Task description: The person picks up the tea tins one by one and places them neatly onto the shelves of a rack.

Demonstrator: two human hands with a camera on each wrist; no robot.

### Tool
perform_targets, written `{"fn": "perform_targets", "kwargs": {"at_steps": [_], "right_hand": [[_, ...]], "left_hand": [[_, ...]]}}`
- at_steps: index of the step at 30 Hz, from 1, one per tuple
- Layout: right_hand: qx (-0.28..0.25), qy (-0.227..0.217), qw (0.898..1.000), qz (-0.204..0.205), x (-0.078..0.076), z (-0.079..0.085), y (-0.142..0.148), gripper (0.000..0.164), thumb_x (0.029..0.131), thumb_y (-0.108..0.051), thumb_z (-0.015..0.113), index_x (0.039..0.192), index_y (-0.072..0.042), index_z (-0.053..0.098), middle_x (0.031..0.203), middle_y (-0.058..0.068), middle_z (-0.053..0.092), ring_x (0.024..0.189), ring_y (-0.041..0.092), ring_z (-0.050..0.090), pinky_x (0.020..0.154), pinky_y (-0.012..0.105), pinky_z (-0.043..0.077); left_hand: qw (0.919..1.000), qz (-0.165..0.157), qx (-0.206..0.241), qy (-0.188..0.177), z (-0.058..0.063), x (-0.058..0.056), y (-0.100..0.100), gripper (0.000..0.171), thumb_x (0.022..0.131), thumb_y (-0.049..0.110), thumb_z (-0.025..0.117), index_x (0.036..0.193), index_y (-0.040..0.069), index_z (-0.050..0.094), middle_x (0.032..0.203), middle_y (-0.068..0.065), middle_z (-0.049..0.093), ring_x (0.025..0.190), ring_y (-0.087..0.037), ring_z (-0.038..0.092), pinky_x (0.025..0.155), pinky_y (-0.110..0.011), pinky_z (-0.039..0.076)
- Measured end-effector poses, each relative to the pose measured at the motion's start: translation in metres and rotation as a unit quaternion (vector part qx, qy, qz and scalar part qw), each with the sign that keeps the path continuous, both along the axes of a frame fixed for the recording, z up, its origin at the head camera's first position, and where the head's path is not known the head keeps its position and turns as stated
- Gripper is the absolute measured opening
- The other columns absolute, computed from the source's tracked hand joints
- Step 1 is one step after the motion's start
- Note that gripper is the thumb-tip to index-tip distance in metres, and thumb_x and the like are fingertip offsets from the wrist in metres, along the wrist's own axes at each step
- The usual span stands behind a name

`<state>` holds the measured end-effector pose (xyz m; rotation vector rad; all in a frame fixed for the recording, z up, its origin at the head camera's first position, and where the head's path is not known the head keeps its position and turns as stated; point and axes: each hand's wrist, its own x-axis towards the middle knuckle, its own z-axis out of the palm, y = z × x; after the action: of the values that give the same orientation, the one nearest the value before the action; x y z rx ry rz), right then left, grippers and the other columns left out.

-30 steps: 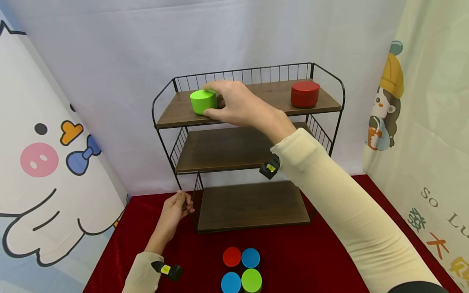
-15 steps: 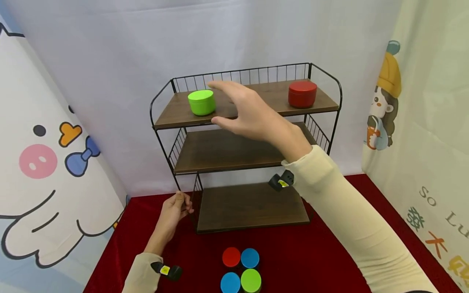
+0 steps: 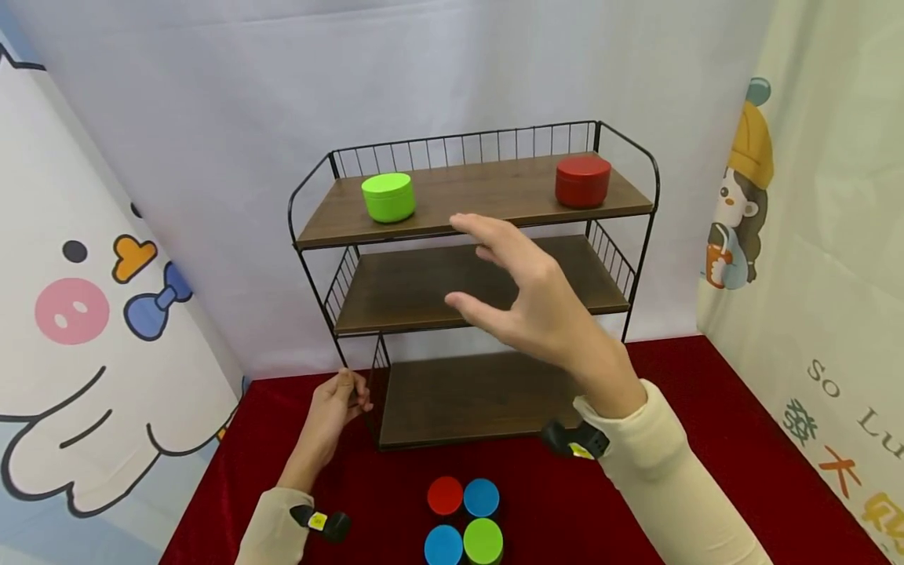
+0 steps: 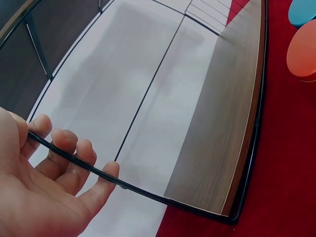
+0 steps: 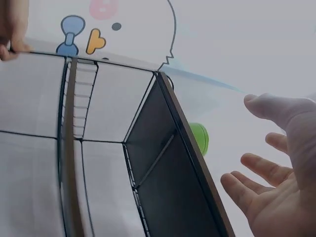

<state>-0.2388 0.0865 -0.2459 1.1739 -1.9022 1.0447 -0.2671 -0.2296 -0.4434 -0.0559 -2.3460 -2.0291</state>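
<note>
three-tier rack (image 3: 424, 294) on a red cloth (image 3: 558, 502), with both hands at work. the left hand (image 3: 330, 408) curls its fingers round the black post (image 4: 143, 191) at the rack's left side. the right hand (image 3: 540, 306), in front of the rack, has its thumb and fingers spread wide apart and holds nothing; it is clear of the shelves in the right wrist view. the green tin (image 3: 388, 199) stands upright near the left end of the top shelf (image 3: 480, 188), apart from the right hand; the red tin (image 3: 582, 183) stands near the right end. on the cloth, before the rack, four more round tins form a close square: red (image 3: 445, 496) and blue (image 3: 482, 498) behind, blue (image 3: 443, 544) and green (image 3: 483, 541) in front.
</note>
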Motion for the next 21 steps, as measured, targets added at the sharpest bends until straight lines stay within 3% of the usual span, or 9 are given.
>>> {"fn": "perform_targets", "kwargs": {"at_steps": [4, 10, 15, 21], "right_hand": [[-0.014, -0.023, 1.0, 0.005, 0.012, -0.028, -0.001, 0.073, 0.081, -0.004, 0.086, 0.145, 0.003, 0.051, 0.147, 0.016, 0.056, 0.137, 0.025, 0.053, 0.106, 0.042, 0.052], [-0.02, -0.116, 0.993, 0.016, 0.023, -0.092, -0.007, 0.074, 0.083, -0.005, 0.085, 0.147, -0.003, 0.049, 0.149, 0.015, 0.053, 0.137, 0.027, 0.053, 0.105, 0.045, 0.052], [-0.014, -0.214, 0.976, 0.031, 0.035, -0.147, -0.01, 0.075, 0.086, -0.009, 0.084, 0.151, -0.013, 0.047, 0.153, 0.007, 0.05, 0.139, 0.026, 0.051, 0.107, 0.044, 0.052], [0.005, -0.32, 0.946, 0.05, 0.047, -0.199, -0.002, 0.072, 0.091, -0.021, 0.081, 0.153, -0.023, 0.045, 0.155, 0.001, 0.047, 0.14, 0.022, 0.05, 0.108, 0.043, 0.051]], "left_hand": [[1.0, 0.001, 0.0, 0.0, -0.001, 0.001, -0.001, 0.052, 0.113, 0.041, 0.029, 0.094, -0.001, 0.052, 0.089, -0.007, 0.052, 0.082, -0.019, 0.061, 0.085, -0.031, 0.056], [0.9999, -0.006, 0.008, 0.002, -0.002, 0.001, 0.001, 0.05, 0.114, 0.039, 0.029, 0.093, -0.002, 0.05, 0.089, -0.007, 0.051, 0.081, -0.019, 0.059, 0.083, -0.031, 0.056], [0.9999, -0.004, 0.009, 0.004, -0.002, 0.002, 0.001, 0.051, 0.113, 0.039, 0.029, 0.093, -0.003, 0.05, 0.088, -0.008, 0.051, 0.081, -0.019, 0.059, 0.083, -0.031, 0.056], [0.9997, -0.011, 0.007, 0.02, -0.003, 0.0, -0.001, 0.053, 0.112, 0.043, 0.03, 0.092, -0.002, 0.05, 0.087, -0.007, 0.051, 0.08, -0.019, 0.058, 0.081, -0.03, 0.057]]}}
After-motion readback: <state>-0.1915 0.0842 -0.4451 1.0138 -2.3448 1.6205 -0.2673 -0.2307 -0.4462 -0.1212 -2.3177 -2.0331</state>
